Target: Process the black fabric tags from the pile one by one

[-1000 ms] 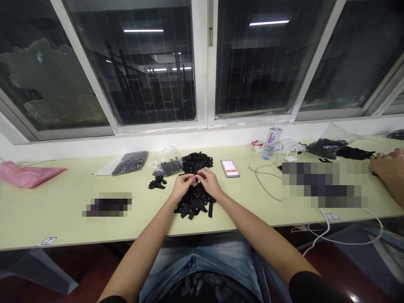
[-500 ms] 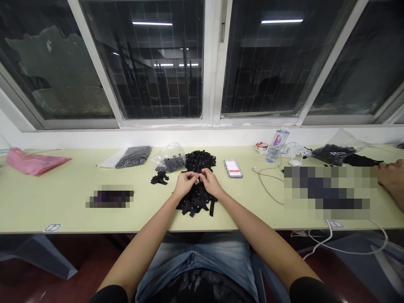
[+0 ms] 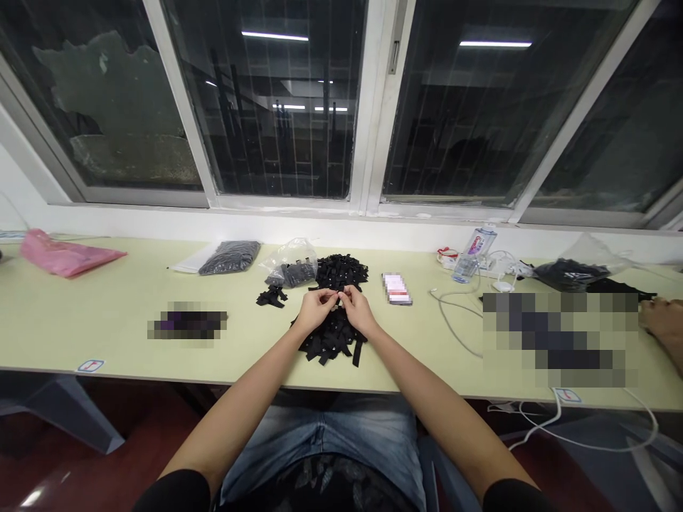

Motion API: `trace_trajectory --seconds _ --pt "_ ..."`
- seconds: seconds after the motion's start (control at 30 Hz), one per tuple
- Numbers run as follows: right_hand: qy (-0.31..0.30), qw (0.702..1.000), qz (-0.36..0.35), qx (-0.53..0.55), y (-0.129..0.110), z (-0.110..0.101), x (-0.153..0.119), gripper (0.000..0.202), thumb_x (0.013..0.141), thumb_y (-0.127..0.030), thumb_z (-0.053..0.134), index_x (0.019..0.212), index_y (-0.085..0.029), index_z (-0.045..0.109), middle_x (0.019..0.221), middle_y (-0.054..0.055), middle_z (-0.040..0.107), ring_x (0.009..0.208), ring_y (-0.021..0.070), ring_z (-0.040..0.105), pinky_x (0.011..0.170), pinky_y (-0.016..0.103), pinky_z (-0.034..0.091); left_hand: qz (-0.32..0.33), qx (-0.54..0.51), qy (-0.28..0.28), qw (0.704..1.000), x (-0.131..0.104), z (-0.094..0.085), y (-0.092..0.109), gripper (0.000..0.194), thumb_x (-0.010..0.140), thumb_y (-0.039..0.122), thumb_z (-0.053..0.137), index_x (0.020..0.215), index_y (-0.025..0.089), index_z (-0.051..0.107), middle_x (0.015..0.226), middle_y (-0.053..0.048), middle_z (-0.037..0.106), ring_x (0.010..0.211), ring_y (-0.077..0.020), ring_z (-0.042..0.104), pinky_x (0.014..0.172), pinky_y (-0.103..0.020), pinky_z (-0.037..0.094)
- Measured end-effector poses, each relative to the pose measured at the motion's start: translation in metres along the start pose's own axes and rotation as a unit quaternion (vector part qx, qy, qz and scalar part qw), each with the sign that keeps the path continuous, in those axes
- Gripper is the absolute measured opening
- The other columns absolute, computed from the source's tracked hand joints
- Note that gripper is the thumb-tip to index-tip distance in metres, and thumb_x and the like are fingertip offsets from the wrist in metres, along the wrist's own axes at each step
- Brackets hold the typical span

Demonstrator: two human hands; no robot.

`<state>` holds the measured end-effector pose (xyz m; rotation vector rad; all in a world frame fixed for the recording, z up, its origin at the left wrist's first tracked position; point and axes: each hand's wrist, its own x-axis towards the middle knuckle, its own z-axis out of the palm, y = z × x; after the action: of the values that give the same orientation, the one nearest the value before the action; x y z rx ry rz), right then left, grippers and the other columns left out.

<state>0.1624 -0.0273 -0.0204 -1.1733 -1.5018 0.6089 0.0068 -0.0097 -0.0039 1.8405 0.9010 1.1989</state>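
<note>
Over the middle of the table, my left hand (image 3: 316,310) and my right hand (image 3: 358,311) meet with their fingertips pinched close together. Whatever is between the fingers is too small to make out. Below them lies a loose front pile of short black fabric strips (image 3: 331,343), some with small shiny spots. Just beyond my hands is a second heap of black strips (image 3: 346,270). A smaller cluster of black strips (image 3: 271,296) sits to the left, beside an opened clear plastic bag (image 3: 292,267) with dark pieces in it.
A phone (image 3: 396,289) lies right of the heaps. Farther right are a clear bottle (image 3: 474,254), a white cable (image 3: 453,321) and a bag of black material (image 3: 573,272). Another person's hand (image 3: 662,320) is at the right edge. A pink bag (image 3: 69,256) and a filled grey bag (image 3: 230,257) lie left.
The view has tilted and shifted slightly. My hands stay pinched together over the black strips, with little visible movement. The other person's hand remains at the right edge.
</note>
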Motion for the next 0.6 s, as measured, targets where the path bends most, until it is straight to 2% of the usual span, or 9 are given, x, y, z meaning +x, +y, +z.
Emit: trace_trajectory --seconds 0.1,0.27,0.47,0.6 --pt "-0.015 0.996 0.033 0.079 -0.0021 -0.0044 0.0004 0.034 0.084 -0.054 0.058 0.082 -0.020 0.054 0.074 0.001 0.057 0.068 0.0165 0.056 0.067 0.029 0.048 -0.006 -0.006 0.001 1.000 0.0004 -0.0009 -0.0005 0.035 0.084 0.046 0.065 0.093 0.014 0.076 0.090 -0.008 0.076 0.079 -0.0208 0.067 0.069 -0.028 0.049" --pt "-0.021 0.990 0.054 0.128 -0.0052 -0.0082 -0.0006 0.038 0.080 -0.057 0.063 0.081 -0.019 0.059 0.075 0.001 0.060 0.071 0.0156 0.058 0.073 0.029 0.050 -0.013 -0.015 0.003 1.000 0.0014 -0.0019 -0.0057 0.035 0.085 0.047 0.065 0.092 0.015 0.076 0.088 -0.007 0.076 0.077 -0.0205 0.067 0.068 -0.029 0.050" --pt "-0.009 0.999 0.029 0.040 -0.0053 -0.0074 -0.0025 0.033 0.084 -0.052 0.061 0.086 -0.019 0.061 0.081 0.002 0.063 0.071 0.0180 0.063 0.070 0.030 0.048 -0.008 0.012 0.009 1.000 0.0000 -0.0030 -0.0032 0.030 0.084 0.042 0.065 0.086 0.015 0.075 0.084 -0.007 0.075 0.076 -0.0202 0.067 0.068 -0.029 0.049" --pt "-0.022 1.000 0.019 -0.006 -0.0047 -0.0084 -0.0039 0.029 0.088 -0.049 0.056 0.085 -0.020 0.058 0.080 0.003 0.064 0.072 0.0195 0.064 0.069 0.031 0.047 0.003 0.038 0.007 0.999 -0.0017 -0.0036 -0.0002 0.025 0.084 0.038 0.064 0.082 0.015 0.074 0.079 -0.006 0.074 0.073 -0.0191 0.065 0.067 -0.028 0.048"
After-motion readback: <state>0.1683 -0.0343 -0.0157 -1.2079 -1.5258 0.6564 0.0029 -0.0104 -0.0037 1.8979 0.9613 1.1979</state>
